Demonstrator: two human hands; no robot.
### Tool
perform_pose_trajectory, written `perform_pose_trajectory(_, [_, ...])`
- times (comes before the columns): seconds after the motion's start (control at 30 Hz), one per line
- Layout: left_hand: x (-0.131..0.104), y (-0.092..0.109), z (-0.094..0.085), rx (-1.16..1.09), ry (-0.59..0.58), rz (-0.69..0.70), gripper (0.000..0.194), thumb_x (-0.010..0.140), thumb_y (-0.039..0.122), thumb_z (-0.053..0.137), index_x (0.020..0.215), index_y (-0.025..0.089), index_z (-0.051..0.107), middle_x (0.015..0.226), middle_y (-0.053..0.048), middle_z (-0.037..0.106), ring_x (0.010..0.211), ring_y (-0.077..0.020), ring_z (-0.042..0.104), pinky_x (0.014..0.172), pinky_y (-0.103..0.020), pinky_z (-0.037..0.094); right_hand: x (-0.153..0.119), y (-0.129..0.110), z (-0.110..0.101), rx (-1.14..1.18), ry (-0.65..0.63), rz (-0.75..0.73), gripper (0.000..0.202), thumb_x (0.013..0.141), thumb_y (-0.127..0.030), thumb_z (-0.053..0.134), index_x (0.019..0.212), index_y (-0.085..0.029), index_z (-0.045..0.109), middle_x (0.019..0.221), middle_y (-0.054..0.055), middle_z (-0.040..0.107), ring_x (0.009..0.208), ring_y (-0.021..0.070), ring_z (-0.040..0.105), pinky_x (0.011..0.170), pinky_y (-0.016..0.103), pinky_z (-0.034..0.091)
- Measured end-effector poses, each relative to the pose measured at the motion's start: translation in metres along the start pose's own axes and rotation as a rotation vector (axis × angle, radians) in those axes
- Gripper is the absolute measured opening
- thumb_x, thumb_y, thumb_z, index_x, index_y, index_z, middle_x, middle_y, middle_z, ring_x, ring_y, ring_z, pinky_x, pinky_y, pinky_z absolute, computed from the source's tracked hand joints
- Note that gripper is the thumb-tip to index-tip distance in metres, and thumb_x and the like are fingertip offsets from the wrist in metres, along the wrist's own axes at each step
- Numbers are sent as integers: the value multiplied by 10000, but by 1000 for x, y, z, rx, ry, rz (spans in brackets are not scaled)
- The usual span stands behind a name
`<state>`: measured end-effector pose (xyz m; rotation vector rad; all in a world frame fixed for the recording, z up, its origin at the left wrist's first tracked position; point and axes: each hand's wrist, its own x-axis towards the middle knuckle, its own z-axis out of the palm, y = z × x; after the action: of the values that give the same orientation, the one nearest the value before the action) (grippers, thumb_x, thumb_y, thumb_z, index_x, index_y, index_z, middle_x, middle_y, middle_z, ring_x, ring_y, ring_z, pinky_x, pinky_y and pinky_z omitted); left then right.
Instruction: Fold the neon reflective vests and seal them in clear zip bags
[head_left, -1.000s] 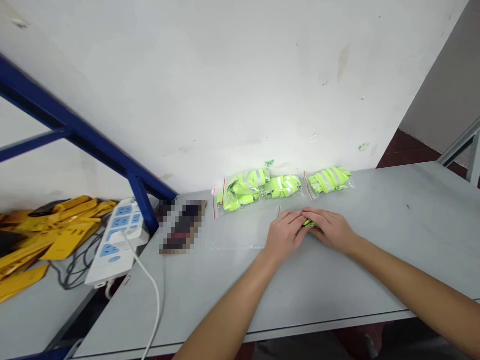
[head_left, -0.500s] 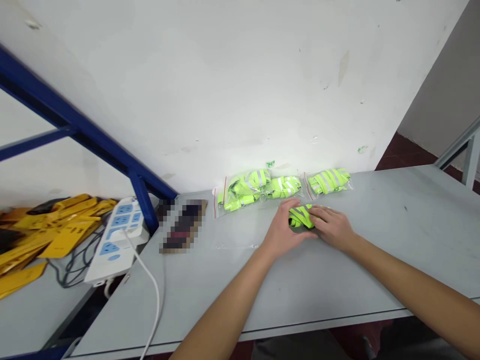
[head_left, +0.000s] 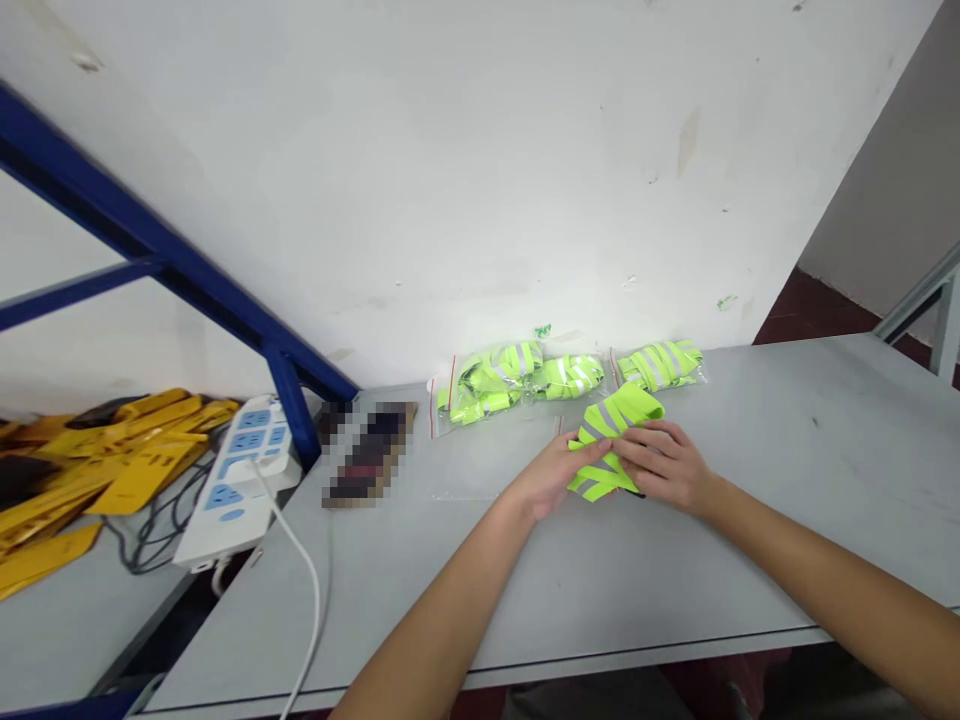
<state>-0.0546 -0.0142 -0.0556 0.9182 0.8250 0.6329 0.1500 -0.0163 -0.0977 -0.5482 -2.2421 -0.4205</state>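
Observation:
A folded yellow-green strap bundle (head_left: pixel 619 412) with grey reflective stripes is held between both hands above the grey table (head_left: pixel 600 590). My left hand (head_left: pixel 551 475) grips its left side, the thumb lying across the front. My right hand (head_left: pixel 667 465) holds the right side with bent fingers. Behind them, by the wall, similar straps lie in clear bags: a pile at the left (head_left: pixel 499 368), one in the middle (head_left: pixel 570 376) and one at the right (head_left: pixel 660 364). A flat clear bag (head_left: pixel 480 465) lies left of my left hand.
A pixelated flat item (head_left: pixel 371 455) lies on the table's left part. Further left are a white power strip (head_left: pixel 238 470) with a white cable (head_left: pixel 311 570), a blue metal frame (head_left: pixel 202 265) and a heap of yellow pieces (head_left: pixel 142 450).
The strap bundle has been lifted and tilted, showing more of its striped face. My left hand has moved lower and closed on its edge, uncovering part of the clear bag.

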Motion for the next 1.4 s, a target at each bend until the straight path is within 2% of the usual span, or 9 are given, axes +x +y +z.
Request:
perform_pose_trajectory(0.2, [12, -9, 10, -149, 264, 208, 482, 718, 432, 754, 1083, 150, 615, 1065, -135, 700, 872, -238, 687, 719, -335, 543, 7, -4, -2, -130, -101, 302, 443, 817, -235, 599, 1257, -256, 549, 1145, 120, 625, 1089, 285, 538, 928, 490, 391])
perform_pose_trajectory(0.43, [15, -19, 21, -135, 406, 413, 503, 750, 423, 721, 1180, 207, 574, 1211, -100, 648, 1058, -227, 640, 918, -375, 498, 36, -35, -3, 331, -170, 691, 708, 930, -283, 395, 1509, -178, 1, 1566, 168, 148, 1442, 297, 145, 1121, 592, 216])
perform_pose_trajectory(0.5, [15, -25, 23, -10, 428, 457, 489, 782, 427, 687, 1207, 227, 550, 1225, -88, 637, 1093, -220, 620, 945, -377, 481, 36, -39, 0, 541, -76, 832, 662, 952, -298, 384, 1506, -222, 30, 1563, 139, 184, 1429, 260, 213, 1102, 510, 328])
perform_pose_trajectory(0.63, [14, -37, 24, 296, 326, 486, 382, 854, 432, 596, 1156, 207, 532, 1123, -89, 653, 1071, -215, 607, 944, -380, 479, 36, -36, 4, 906, 135, 1093, 609, 870, -357, 589, 1389, -263, 285, 1308, 112, 560, 1148, 223, 584, 913, 401, 529])
perform_pose_trajectory(0.9, [13, -40, 14, 634, 159, 556, 401, 930, 421, 451, 1281, 227, 443, 1346, -113, 385, 1356, -250, 313, 1133, -437, 298, 35, -20, -2, 1292, 120, 1260, 552, 615, -335, 818, 1089, -224, 558, 1105, 71, 687, 1007, 256, 650, 863, 414, 536])
perform_pose_trajectory(1.0, [13, -41, 14, 635, 129, 620, 381, 950, 380, 411, 1309, 256, 405, 1355, -106, 360, 1369, -264, 284, 1126, -471, 298, 37, -17, -6, 1130, 106, 1306, 497, 598, -342, 814, 1023, -212, 593, 996, 49, 713, 911, 247, 668, 779, 382, 545])
perform_pose_trajectory(1.1, [14, -39, 11, 614, 264, 857, 498, 919, 398, 471, 1354, 250, 281, 1342, -134, 337, 1284, -277, 390, 1048, -501, 380, 38, -16, -12, 793, 33, 1287, 402, 605, -353, 796, 937, -209, 620, 853, 16, 713, 791, 226, 665, 687, 336, 532])
perform_pose_trajectory(1.23, [11, -27, 4, 847, 499, 1315, 559, 857, 358, 576, 1344, 253, 324, 1334, -137, 345, 1237, -284, 436, 1014, -510, 399, 31, -15, -15, 482, -86, 1026, 243, 718, -373, 719, 898, -225, 649, 800, 9, 713, 713, 200, 659, 641, 300, 509])
perform_pose_trajectory(1.4, [3, -13, 6, 1188, 465, 1360, 406, 929, 174, 449, 1331, 229, 456, 1250, -113, 582, 1215, -253, 497, 1000, -461, 423, 19, -8, -12, 228, 17, 682, 111, 835, -295, 609, 910, -218, 637, 857, 47, 727, 772, 198, 677, 678, 298, 523])
